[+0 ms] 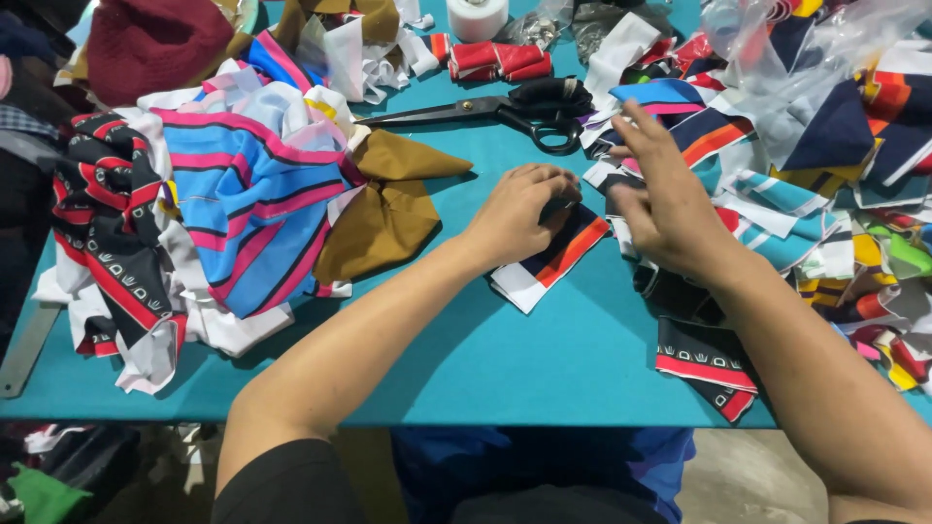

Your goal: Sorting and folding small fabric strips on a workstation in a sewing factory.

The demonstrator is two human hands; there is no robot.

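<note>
Teal tabletop [505, 359] fills the view, heaped with fabric offcuts on both sides. Near its middle, just below the black scissors [529, 109], the left hand [515, 215] presses down a small striped scrap [553, 260] of navy, orange and white, fingers curled over its upper edge and gripping it. The right hand [665, 199] hovers just right of that scrap, fingers spread and released, touching nothing that I can make out. The step looks like flattening or folding one piece; the next move would seem to call for the free hand to steady the loose edge. Left of the scissors lie a brown piece [393, 199] and a pink-and-blue striped heap [252, 213]. A clear plastic bag [796, 58], right of the scissors, possibly holds more scraps.
</note>
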